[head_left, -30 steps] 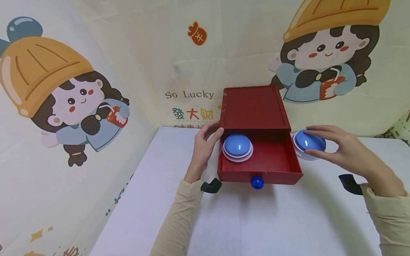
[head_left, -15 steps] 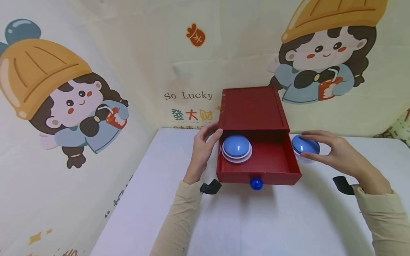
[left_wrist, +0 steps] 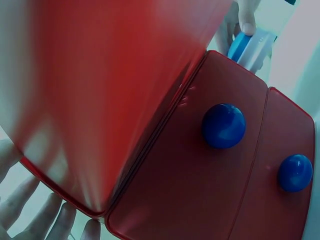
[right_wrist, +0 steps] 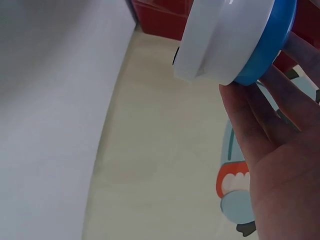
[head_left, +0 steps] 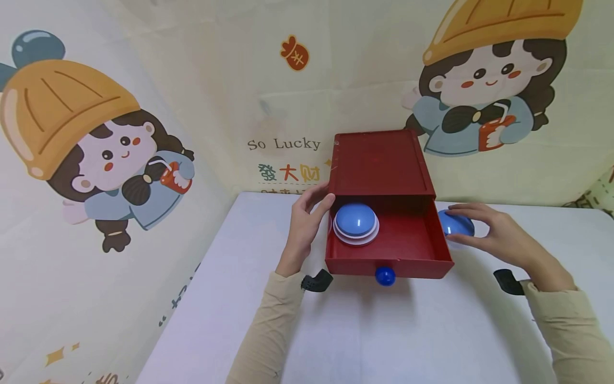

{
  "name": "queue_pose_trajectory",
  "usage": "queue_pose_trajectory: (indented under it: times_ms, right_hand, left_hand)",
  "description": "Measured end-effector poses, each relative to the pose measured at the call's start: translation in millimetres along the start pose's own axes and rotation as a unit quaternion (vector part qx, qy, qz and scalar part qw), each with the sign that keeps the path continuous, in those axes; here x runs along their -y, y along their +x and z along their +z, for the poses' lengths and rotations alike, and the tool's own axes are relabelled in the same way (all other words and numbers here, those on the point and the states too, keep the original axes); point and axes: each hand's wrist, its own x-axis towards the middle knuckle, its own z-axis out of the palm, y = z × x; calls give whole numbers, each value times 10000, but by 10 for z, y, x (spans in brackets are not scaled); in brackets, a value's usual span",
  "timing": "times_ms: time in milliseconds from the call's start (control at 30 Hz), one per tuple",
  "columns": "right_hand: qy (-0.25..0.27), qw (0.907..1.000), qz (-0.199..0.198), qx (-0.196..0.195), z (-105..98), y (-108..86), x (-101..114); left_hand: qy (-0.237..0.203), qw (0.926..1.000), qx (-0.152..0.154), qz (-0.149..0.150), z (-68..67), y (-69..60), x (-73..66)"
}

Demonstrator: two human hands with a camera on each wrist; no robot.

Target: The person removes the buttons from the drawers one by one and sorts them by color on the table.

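"Where's the blue-topped button [head_left: 460, 224]?"

"In the right hand [head_left: 510, 240]; the thumb and fingers pinch the blue top, and the pale base pokes out past them; it's just right of the red drawer [head_left: 422, 268], but I can't tell if it touches the wall."

"How much is done?"

"About half, I'd guess; the drawer is pulled out, and the other button [head_left: 356, 220] sits inside by the left wall; the pinched one is outside, so that's one in and one out; the drawer isn't pushed back in either."

"And the left hand [head_left: 304, 226]?"

"Across the drawer from the pinched button; its fingers lie spread along the left side of the red box [head_left: 379, 162], with the thumb by the drawer's edge; it grips nothing that I can see."

"So the hands are well apart?"

"Yes, with the box between them; the blue knob [head_left: 385, 276] sticks out in front, with no hand on it; the next red front has a second knob [left_wrist: 295, 173]; the white bench [head_left: 408, 341] is underneath, and a cartoon cloth [head_left: 230, 80] hangs behind."
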Motion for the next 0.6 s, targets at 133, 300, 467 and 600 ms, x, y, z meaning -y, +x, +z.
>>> queue_pose_trajectory:
  times_ms: [133,300,467,600]
  right_hand:
    - [45,10000,-9,79,50,8,-45]
    - [107,9998,15,161,111,11,-72]
    - [124,9997,61,216,159,12,-111]
    - [128,9996,88,246,195,8,-150]
  left_hand:
    - [-24,10000,8,-8,2,-4,-12]
    - [-34,10000,16,9,-4,-5,-23]
    - [-51,10000,11,5,-1,-3,-15]
    - [-27,10000,8,47,4,-2,-10]
